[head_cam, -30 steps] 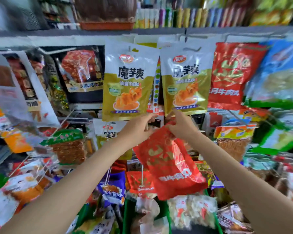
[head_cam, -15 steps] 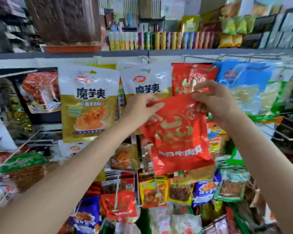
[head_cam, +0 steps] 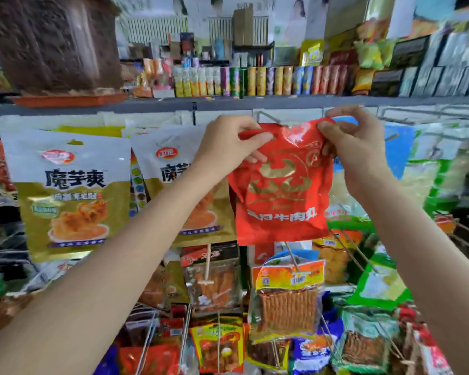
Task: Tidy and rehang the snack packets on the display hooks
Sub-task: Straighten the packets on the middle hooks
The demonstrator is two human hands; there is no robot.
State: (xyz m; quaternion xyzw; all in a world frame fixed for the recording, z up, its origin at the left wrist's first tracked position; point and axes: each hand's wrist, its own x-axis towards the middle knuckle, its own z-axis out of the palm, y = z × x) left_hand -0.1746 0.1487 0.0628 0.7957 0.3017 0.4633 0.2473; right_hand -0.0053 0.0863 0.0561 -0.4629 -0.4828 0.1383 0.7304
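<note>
Red packet point(head_cam: 282, 190) now higher than half second ago, raised to top row of rack, just under shelf edge point(head_cam: 228, 104). My left hand point(head_cam: 228, 147) pinches packet's top left corner; my right hand point(head_cam: 355, 142) pinches top right corner, both clamped on it. Packet hangs between hands, right of two gold-and-white packets point(head_cam: 68, 196), in front of blue packet point(head_cam: 398, 147). Hook wire point(head_cam: 271, 119) just behind packet's top edge.

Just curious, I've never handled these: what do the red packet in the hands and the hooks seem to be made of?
Red packet: glossy plastic film, probably; it crinkles and shows glare. Hooks: thin pale rods, likely metal wire, though blur leaves that open.
</note>
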